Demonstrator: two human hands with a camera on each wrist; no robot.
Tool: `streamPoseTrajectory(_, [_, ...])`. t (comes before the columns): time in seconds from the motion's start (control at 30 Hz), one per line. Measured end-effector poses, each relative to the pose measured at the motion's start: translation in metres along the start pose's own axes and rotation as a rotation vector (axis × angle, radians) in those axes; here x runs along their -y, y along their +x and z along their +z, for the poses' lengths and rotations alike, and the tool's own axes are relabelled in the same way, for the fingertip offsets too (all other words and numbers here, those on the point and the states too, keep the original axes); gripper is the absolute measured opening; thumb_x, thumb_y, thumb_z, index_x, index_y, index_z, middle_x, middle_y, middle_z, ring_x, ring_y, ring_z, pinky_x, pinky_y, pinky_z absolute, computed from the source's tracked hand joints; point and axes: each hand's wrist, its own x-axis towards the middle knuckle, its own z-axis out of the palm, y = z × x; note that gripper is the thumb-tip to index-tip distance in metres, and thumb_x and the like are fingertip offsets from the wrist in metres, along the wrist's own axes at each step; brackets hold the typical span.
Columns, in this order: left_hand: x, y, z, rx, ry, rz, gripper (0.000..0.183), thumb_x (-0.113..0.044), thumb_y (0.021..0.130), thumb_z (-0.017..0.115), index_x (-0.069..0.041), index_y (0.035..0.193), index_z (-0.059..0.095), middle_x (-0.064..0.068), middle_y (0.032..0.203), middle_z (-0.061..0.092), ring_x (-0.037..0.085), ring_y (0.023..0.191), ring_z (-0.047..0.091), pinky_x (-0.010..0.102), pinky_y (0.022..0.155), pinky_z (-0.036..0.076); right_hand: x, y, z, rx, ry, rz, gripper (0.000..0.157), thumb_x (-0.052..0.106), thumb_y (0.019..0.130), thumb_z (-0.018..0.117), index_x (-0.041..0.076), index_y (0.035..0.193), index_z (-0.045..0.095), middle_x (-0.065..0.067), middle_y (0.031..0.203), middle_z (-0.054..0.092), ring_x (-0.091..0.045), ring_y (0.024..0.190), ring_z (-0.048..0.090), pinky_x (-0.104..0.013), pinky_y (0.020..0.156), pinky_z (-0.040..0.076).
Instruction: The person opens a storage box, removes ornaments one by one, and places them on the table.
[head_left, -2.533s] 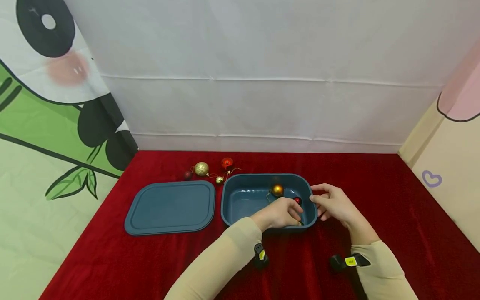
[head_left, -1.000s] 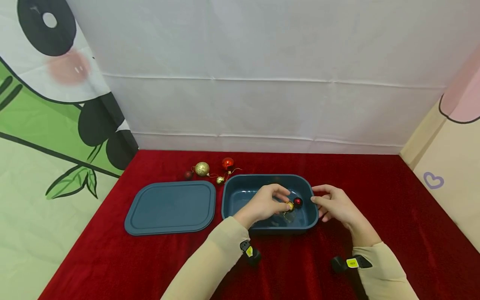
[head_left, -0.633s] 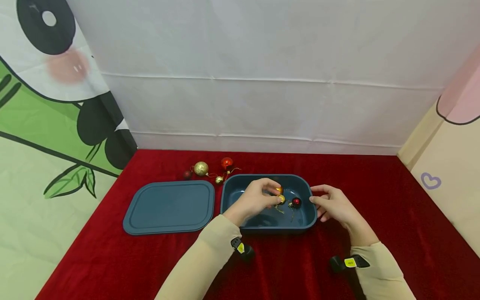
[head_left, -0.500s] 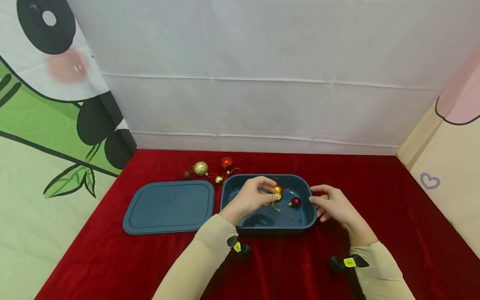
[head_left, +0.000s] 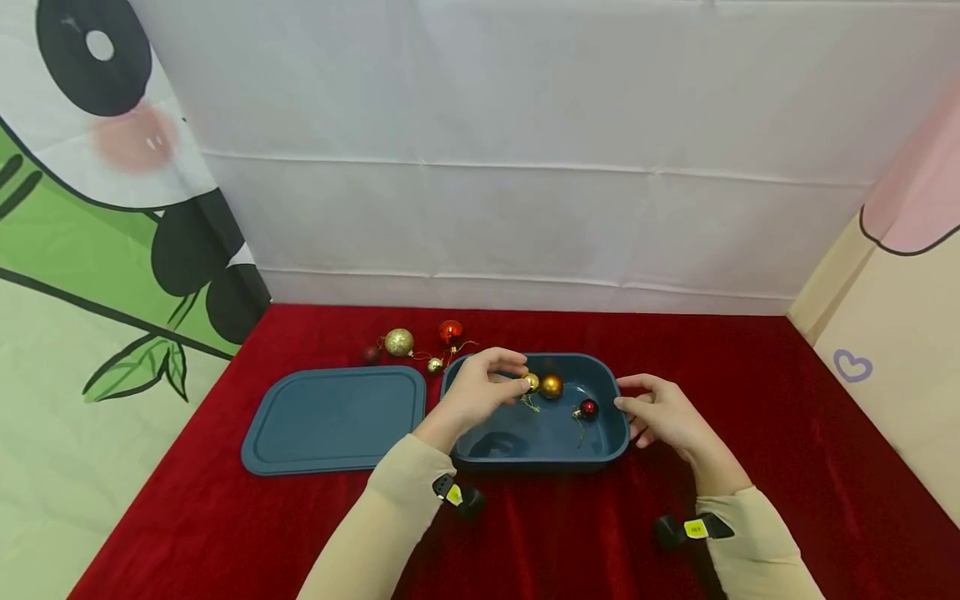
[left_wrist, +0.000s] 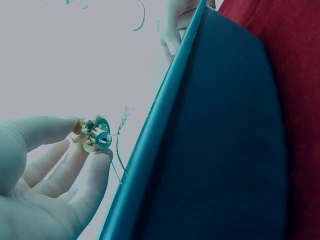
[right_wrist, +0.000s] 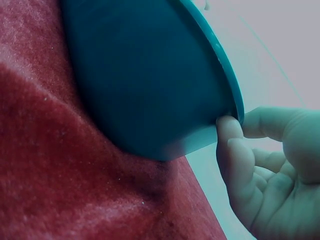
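Observation:
Between thumb and fingertips, my left hand (head_left: 480, 390) pinches a small gold bauble (left_wrist: 93, 134) with a thin gold string, over the left part of the blue box (head_left: 540, 461). My right hand (head_left: 663, 415) pinches the rim at the box's right end, thumb on one side and fingers on the other, as the right wrist view (right_wrist: 270, 170) also shows. Inside the box lie an orange-gold bauble (head_left: 552, 386) near the back and a dark red bauble (head_left: 588, 409) with a gold string towards the right.
The box's blue lid (head_left: 335, 420) lies flat to the left on the red cloth (head_left: 187, 533). Behind the lid and box are a glittery gold bauble (head_left: 399, 342), a red bauble (head_left: 451, 332), a small gold bauble (head_left: 435, 365) and a dark red bauble (head_left: 372, 355).
My left hand reached into the box's front right, took hold of the small gold bauble and carried it left and back, uncovering the orange-gold bauble. My right hand stays on the rim.

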Motion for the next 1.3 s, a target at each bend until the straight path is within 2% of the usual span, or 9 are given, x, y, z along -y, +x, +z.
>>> streamPoseTrajectory(0.2, [0.002, -0.002, -0.006, -0.052, -0.023, 0.016, 0.036, -0.011, 0.087, 0.067, -0.005, 0.122, 0.058, 0.013, 0.117, 0.062, 0.02, 0.088, 0.066, 0.042, 0.08, 0.055, -0.001, 0.0, 0.0, -0.004, 0.0, -0.006, 0.051, 0.016, 0.093, 0.059, -0.005, 0.135, 0.04, -0.01, 0.07, 0.063, -0.014, 0.053, 0.059, -0.029, 0.048, 0.053])
streamPoseTrajectory(0.5, [0.007, -0.008, -0.019, -0.118, -0.057, 0.019, 0.037, -0.01, 0.087, 0.066, -0.004, 0.123, 0.057, 0.011, 0.118, 0.064, 0.019, 0.094, 0.066, 0.036, 0.08, 0.056, -0.002, -0.001, 0.001, -0.007, -0.001, -0.013, 0.05, 0.015, 0.092, 0.059, -0.006, 0.134, 0.041, -0.009, 0.069, 0.062, -0.014, 0.053, 0.059, -0.029, 0.048, 0.053])
streamPoseTrajectory(0.77, [0.011, -0.01, -0.029, -0.194, -0.085, 0.016, 0.033, -0.009, 0.087, 0.067, -0.01, 0.119, 0.06, 0.012, 0.119, 0.064, 0.02, 0.097, 0.066, 0.032, 0.08, 0.056, -0.002, 0.0, 0.001, -0.011, 0.002, -0.015, 0.05, 0.015, 0.092, 0.059, -0.005, 0.134, 0.041, -0.009, 0.07, 0.063, -0.014, 0.053, 0.059, -0.029, 0.048, 0.053])
streamPoseTrajectory(1.3, [0.017, -0.014, -0.05, -0.339, -0.105, 0.02, 0.034, -0.007, 0.088, 0.065, -0.003, 0.121, 0.058, 0.014, 0.121, 0.062, 0.019, 0.101, 0.065, 0.027, 0.081, 0.055, 0.0, -0.001, 0.002, -0.009, 0.004, -0.022, 0.051, 0.015, 0.092, 0.059, -0.006, 0.134, 0.041, -0.011, 0.071, 0.063, -0.014, 0.053, 0.059, -0.029, 0.048, 0.053])
